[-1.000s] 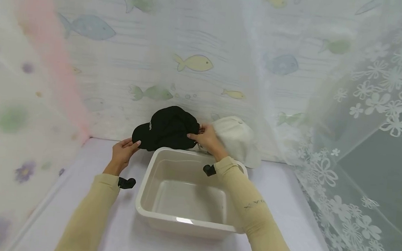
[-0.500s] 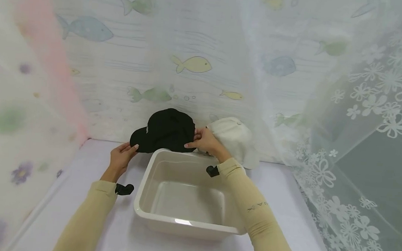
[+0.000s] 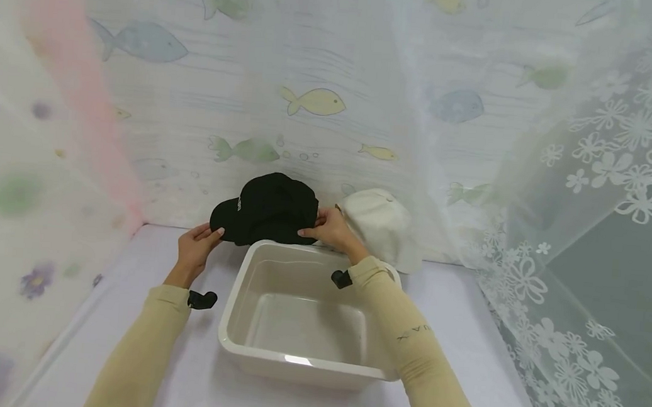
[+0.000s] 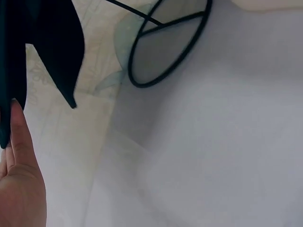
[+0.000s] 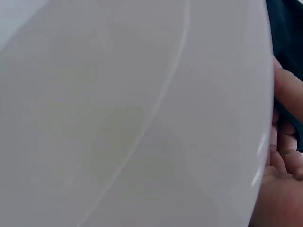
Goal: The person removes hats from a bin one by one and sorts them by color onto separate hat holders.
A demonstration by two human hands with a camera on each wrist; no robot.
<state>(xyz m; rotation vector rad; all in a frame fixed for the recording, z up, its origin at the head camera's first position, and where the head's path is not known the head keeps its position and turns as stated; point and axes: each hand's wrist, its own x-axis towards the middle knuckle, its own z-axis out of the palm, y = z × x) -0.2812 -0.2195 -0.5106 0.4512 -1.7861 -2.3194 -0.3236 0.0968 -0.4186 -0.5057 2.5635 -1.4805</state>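
Observation:
A black baseball cap (image 3: 277, 209) with small white lettering sits behind the basin, its brim pointing left. My left hand (image 3: 193, 249) pinches the brim's edge, thumb on the front side; the left wrist view shows its fingers against the dark fabric (image 4: 57, 42). With thumb and fingers my right hand (image 3: 336, 231) grips the cap's back edge, and its fingertips are partly hidden. Just right of that hand is a white cap (image 3: 378, 220). Below the black cap, the left wrist view shows a dark wire stand (image 4: 143, 85) with a round base.
A cream plastic basin (image 3: 306, 361) stands in front of the caps, under my right forearm. Its wall (image 5: 142, 142) fills most of the right wrist view. Behind the caps hangs a fish-patterned curtain (image 3: 325, 58). White cloth (image 3: 441, 338) covers the table.
The black cap and both hands have shifted slightly left over the last second. Both hands keep hold of the cap. The basin and white cap stay put.

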